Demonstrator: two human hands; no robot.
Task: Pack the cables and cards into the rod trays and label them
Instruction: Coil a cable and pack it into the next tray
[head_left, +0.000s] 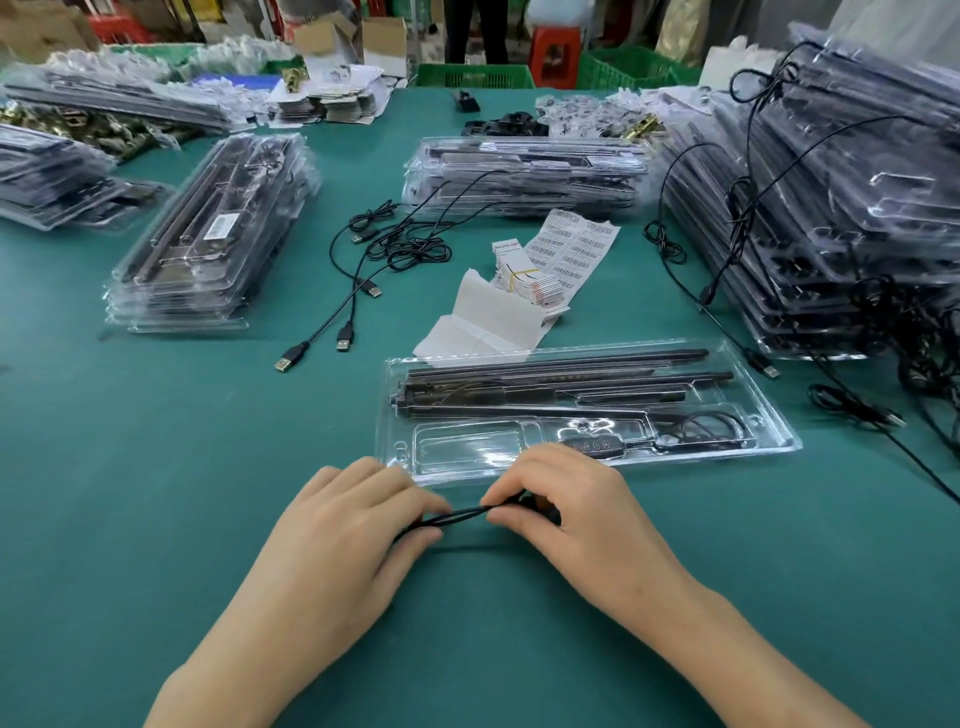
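Note:
A clear plastic rod tray (769, 436) lies on the green table just beyond my hands, with black rods (561, 364) in its upper slots and a small control box with a coiled lead in the lower right pocket. Its lower left pocket holds nothing. My left hand (348, 525) and my right hand (571, 504) pinch a folded black cable (457, 515) between them, just in front of the tray's near edge. A banded bundle of white cards (524, 275) and a barcode label sheet (576, 249) lie behind the tray.
Loose black USB cables (363, 280) lie at centre left. Stacks of packed trays stand at left (202, 239), centre back (524, 176) and right (831, 208). A folded white backing sheet (488, 317) lies behind the tray. More cables trail at right (857, 410).

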